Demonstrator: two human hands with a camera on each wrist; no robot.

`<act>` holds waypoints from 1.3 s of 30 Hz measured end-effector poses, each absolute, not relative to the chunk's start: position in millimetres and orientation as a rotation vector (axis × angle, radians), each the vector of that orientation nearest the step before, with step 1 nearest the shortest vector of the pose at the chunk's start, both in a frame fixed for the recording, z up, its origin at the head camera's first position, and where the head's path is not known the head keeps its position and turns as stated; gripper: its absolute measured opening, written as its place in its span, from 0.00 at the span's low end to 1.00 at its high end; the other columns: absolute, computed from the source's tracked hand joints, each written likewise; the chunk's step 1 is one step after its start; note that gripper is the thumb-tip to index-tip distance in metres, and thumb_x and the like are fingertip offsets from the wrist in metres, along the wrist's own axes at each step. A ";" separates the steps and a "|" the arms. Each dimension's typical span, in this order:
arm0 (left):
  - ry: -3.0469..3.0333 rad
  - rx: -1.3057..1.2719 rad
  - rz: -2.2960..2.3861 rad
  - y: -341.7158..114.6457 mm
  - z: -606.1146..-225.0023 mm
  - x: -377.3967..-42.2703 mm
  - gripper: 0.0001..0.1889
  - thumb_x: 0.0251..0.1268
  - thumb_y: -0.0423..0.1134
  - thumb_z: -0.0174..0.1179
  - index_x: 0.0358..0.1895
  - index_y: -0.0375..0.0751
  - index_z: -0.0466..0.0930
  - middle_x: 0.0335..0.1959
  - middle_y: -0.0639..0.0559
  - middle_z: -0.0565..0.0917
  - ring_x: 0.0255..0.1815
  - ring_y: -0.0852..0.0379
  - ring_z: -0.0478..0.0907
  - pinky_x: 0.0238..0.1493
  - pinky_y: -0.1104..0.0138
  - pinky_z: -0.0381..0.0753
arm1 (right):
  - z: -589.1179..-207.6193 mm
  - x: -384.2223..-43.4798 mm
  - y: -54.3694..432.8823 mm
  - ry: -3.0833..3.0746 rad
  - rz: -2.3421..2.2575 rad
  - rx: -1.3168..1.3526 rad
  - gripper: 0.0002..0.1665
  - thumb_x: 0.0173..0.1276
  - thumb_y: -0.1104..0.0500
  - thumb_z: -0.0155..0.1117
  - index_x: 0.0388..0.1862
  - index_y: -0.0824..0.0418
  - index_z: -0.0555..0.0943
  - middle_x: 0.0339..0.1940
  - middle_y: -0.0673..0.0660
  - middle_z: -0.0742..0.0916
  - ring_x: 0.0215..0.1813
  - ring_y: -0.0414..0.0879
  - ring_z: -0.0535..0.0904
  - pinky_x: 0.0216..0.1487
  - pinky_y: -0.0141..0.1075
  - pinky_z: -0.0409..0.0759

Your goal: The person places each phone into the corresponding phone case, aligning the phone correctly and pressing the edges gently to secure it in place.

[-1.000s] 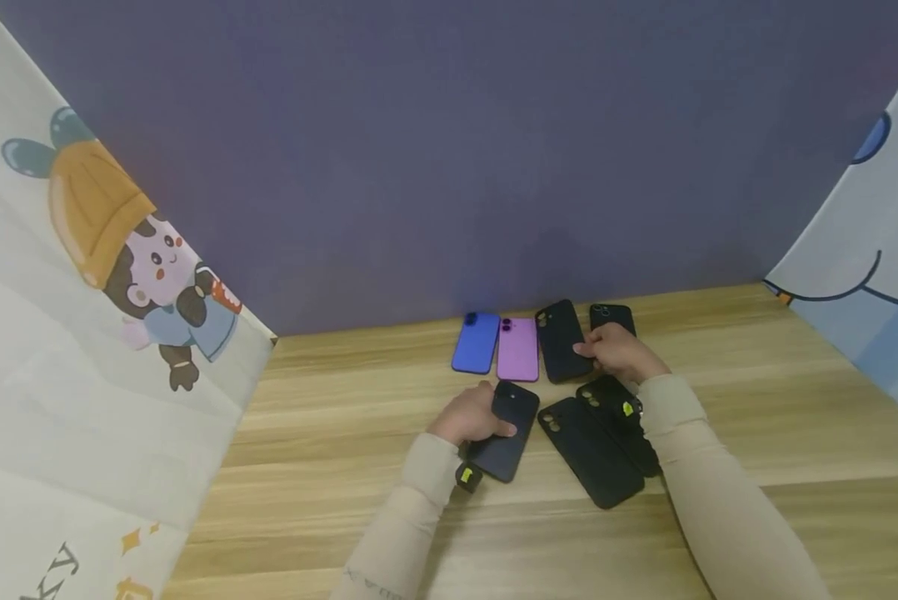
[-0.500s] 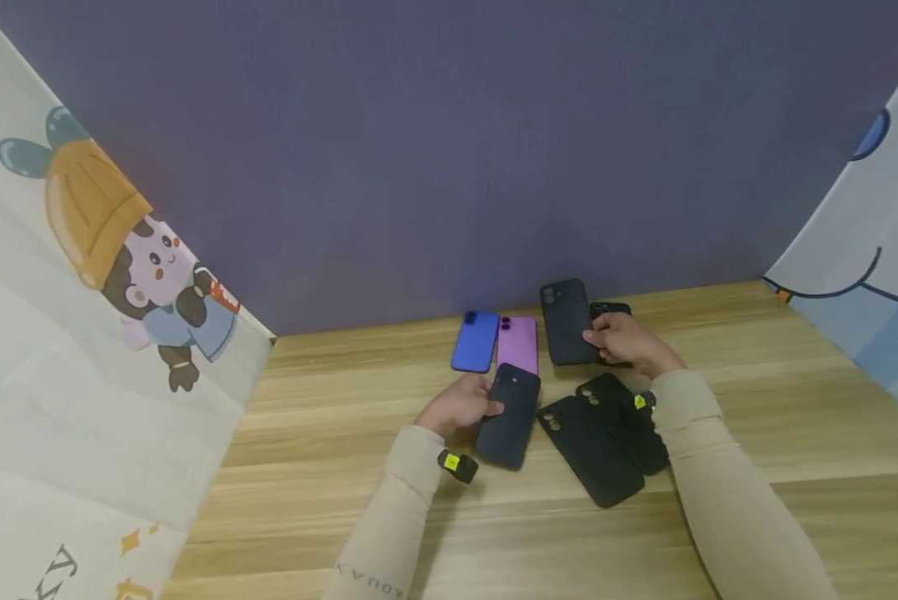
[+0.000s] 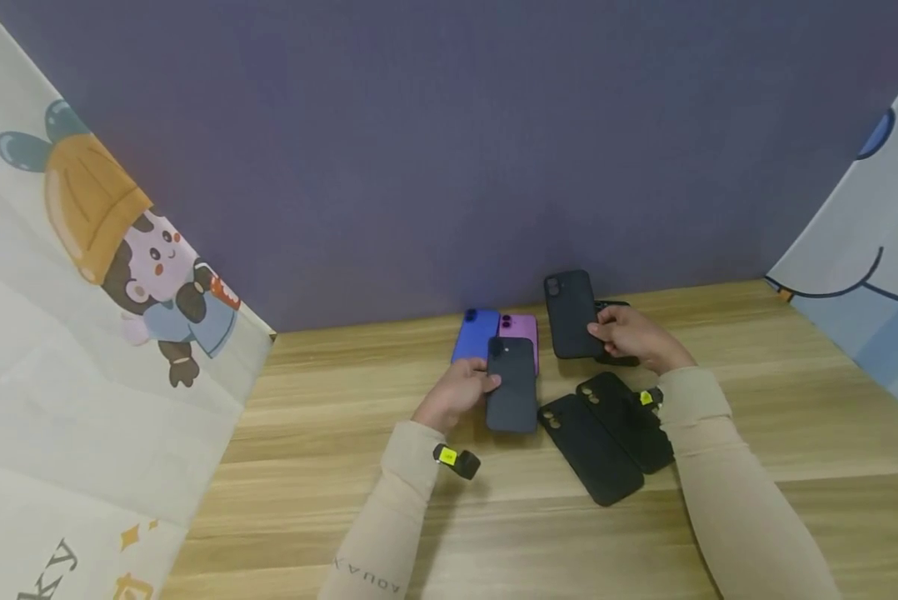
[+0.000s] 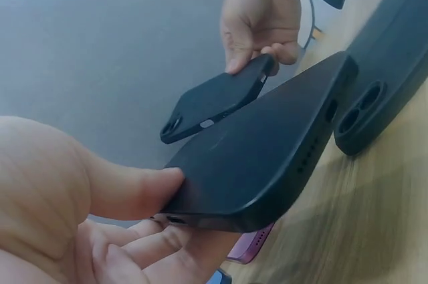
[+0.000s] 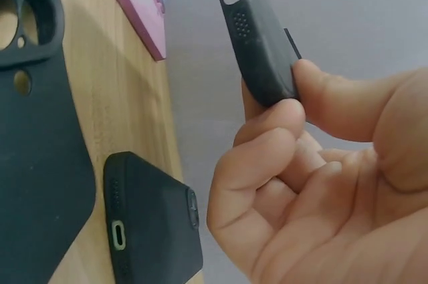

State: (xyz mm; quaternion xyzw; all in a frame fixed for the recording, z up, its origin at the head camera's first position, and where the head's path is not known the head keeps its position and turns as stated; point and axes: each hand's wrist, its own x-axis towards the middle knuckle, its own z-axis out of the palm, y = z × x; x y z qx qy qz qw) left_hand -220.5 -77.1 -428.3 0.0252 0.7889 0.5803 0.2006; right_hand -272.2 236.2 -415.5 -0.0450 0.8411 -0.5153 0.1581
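Both pieces now up. Over the last second the dark phone (image 3: pixel 512 387) has moved farther back from the near tabletop (image 3: pixel 329 492), and from the head it now covers the near part of the purple phone (image 3: pixel 521 324). The black case (image 3: pixel 569 312) has left its spot right of the purple phone and is held raised in front of the wall (image 3: pixel 389 167).

Left hand (image 3: pixel 456 395): grip closed on the phone's left edge, thumb on the face, fingers beneath. Right hand (image 3: pixel 635 336): thumb and forefinger pinch the case by its near right corner.

Unchanged: blue phone (image 3: pixel 476 335) far left, paired cases (image 3: pixel 591 450) near right, another dark phone (image 5: pixel 154 224) partly behind the right hand.

Meaning, my judgement: one piece per hand, lifted, apart, not joined; whether they match in size, cannot tell.
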 end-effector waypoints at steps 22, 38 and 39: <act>2.160 -0.008 1.896 -79.1 -425.9 -224.2 0.15 0.76 0.32 0.54 0.60 0.31 0.77 0.44 0.42 0.87 0.38 0.56 0.83 0.51 0.64 0.81 | -405.1 -268.3 232.8 2.408 -1.446 -0.198 0.35 0.84 0.55 0.48 0.77 0.76 0.54 0.45 0.57 0.73 0.36 0.42 0.73 0.45 0.37 0.82; 2.138 -0.046 1.962 -83.2 -424.8 -227.0 0.18 0.78 0.33 0.52 0.66 0.32 0.73 0.37 0.50 0.84 0.34 0.56 0.81 0.48 0.62 0.81 | -404.6 -267.4 228.1 2.357 -1.483 -0.235 0.18 0.84 0.57 0.47 0.60 0.70 0.65 0.34 0.53 0.72 0.33 0.43 0.73 0.41 0.40 0.82; 2.131 -0.053 1.970 -83.4 -424.4 -227.0 0.19 0.78 0.33 0.52 0.67 0.32 0.72 0.38 0.49 0.84 0.34 0.56 0.81 0.49 0.62 0.81 | -404.3 -267.0 227.3 2.353 -1.492 -0.241 0.15 0.84 0.57 0.48 0.55 0.69 0.65 0.33 0.52 0.71 0.33 0.44 0.73 0.40 0.39 0.81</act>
